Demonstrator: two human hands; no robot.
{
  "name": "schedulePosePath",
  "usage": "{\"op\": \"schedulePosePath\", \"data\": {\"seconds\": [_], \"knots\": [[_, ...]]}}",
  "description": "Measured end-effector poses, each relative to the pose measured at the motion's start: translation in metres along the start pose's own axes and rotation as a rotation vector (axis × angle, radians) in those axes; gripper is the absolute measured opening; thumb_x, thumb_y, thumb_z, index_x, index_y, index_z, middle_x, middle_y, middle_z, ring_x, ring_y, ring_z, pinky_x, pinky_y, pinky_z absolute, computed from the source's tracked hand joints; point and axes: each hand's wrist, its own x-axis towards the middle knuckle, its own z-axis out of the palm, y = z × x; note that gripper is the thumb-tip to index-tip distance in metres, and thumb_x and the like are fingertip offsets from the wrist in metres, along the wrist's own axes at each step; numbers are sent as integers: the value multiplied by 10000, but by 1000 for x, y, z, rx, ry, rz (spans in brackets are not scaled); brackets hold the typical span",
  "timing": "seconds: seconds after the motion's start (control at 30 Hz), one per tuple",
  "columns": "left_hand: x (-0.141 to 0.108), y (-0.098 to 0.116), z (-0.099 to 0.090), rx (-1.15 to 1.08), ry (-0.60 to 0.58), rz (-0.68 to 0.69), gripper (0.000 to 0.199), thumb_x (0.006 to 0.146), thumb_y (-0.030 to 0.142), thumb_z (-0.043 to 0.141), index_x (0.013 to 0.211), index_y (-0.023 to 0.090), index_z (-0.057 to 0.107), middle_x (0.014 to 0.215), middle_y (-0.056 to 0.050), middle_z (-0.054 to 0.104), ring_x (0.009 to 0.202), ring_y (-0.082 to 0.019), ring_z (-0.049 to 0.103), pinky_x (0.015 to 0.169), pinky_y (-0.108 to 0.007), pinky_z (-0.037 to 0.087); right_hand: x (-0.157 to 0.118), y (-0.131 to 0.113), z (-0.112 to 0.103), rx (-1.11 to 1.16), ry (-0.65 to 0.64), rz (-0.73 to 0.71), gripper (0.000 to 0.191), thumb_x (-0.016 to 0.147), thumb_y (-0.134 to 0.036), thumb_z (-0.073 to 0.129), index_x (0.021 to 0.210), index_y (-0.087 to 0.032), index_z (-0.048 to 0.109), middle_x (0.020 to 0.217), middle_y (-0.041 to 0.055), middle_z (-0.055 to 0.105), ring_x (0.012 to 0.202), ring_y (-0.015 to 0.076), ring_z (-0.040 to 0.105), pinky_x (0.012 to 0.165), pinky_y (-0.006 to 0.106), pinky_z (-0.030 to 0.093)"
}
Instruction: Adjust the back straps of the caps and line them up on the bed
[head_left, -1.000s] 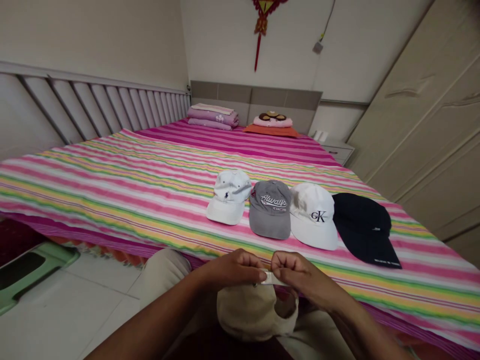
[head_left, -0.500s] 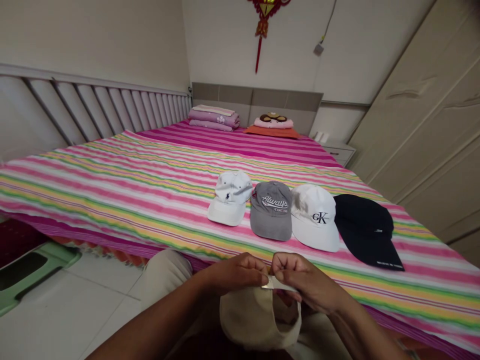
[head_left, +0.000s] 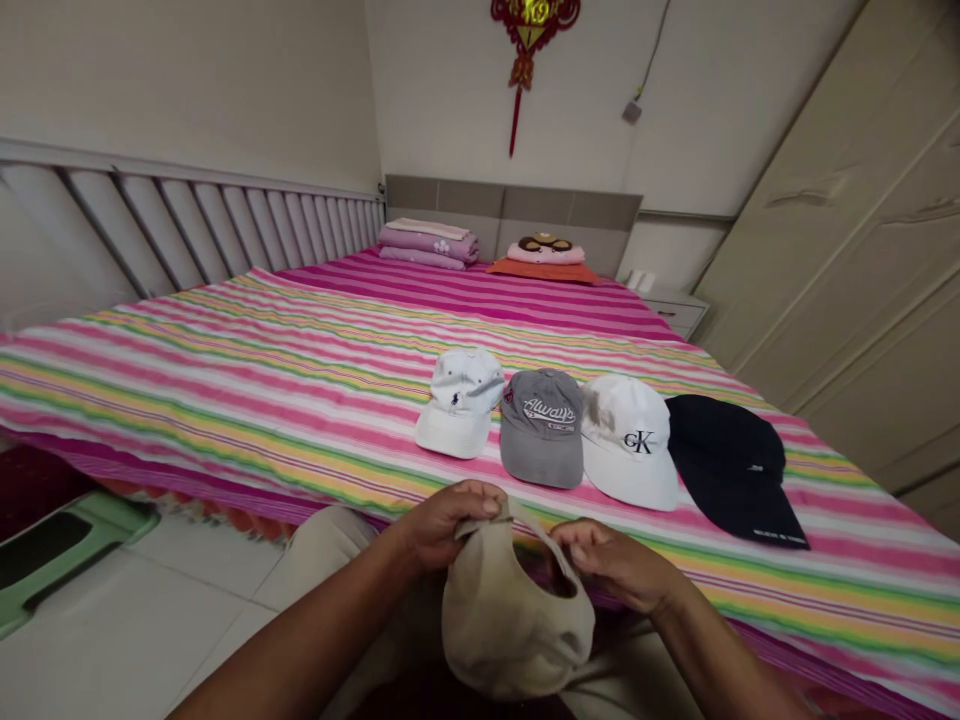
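A beige baseball cap (head_left: 517,620) hangs over my lap, its back opening and strap (head_left: 536,530) turned up toward the bed. My left hand (head_left: 457,520) pinches the cap where the strap meets its left side. On the other side of the opening, my right hand (head_left: 615,560) has thumb and fingers closed at the cap's edge. Beyond my hands a row of caps lies on the bed: a white cap with a small rider logo (head_left: 459,400), a grey "Always" cap (head_left: 541,430), a white CK cap (head_left: 630,445) and a black cap (head_left: 731,465).
The caps rest on a striped bedspread (head_left: 225,380). Folded purple bedding (head_left: 427,245) and a pink-and-orange pile (head_left: 544,260) lie by the headboard (head_left: 570,210). A green stool (head_left: 82,540) stands on the tiled floor at left; a wardrobe (head_left: 840,260) is at right.
My hands have moved apart from the middle of the strap to either side of the back opening. The beige cap has tilted, and its strap now arches open between them.
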Motion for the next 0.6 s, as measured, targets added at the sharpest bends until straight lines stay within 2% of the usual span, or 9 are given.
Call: {"op": "schedulePosePath", "data": {"seconds": [0.13, 0.23, 0.33, 0.4, 0.5, 0.6], "knots": [[-1, 16, -14, -43, -26, 24, 187, 611, 251, 655, 550, 99, 565, 475, 10, 499, 451, -67, 439, 499, -191, 322, -2, 3, -3, 88, 95, -126, 237, 629, -350, 713, 716, -144, 635, 629, -4, 639, 549, 87, 557, 558, 191, 408], [-5, 26, -24, -47, -97, -2, 316, 539, 330, 723, 640, 50, 617, 548, -46, 579, 499, -107, 512, 530, -215, 363, -2, -5, 5, 176, 137, -216, 239, 623, -326, 721, 774, -153, 651, 688, 16, 673, 612, 113, 599, 614, 207, 442], [-9, 25, -34, -67, -160, 18, 474, 447, 357, 782, 732, 5, 644, 628, -105, 637, 574, -162, 582, 587, -247, 409, 0, -17, 13, 322, 195, -279, 250, 607, -267, 735, 821, -157, 668, 748, 31, 706, 664, 137, 636, 655, 216, 470], [-9, 20, -37, -88, -173, 55, 431, 459, 338, 784, 729, 30, 650, 670, -104, 659, 635, -175, 607, 646, -257, 429, 1, -24, 16, 399, 241, -310, 206, 615, -254, 728, 800, -180, 677, 713, 10, 716, 635, 140, 647, 664, 231, 486], [-7, 12, -31, -181, -140, 170, 331, 546, 271, 746, 812, 96, 653, 773, -64, 689, 718, -165, 628, 722, -252, 438, 3, -34, 18, 442, 252, -263, 161, 650, -277, 695, 780, -184, 682, 666, 10, 718, 613, 170, 658, 696, 298, 502], [-5, 15, -17, -307, -57, 262, 240, 626, 223, 686, 845, 128, 659, 788, -40, 701, 734, -178, 640, 724, -263, 455, -1, -44, 14, 431, 214, -224, 165, 662, -304, 670, 776, -184, 679, 683, 17, 718, 662, 202, 662, 768, 361, 485]]}}
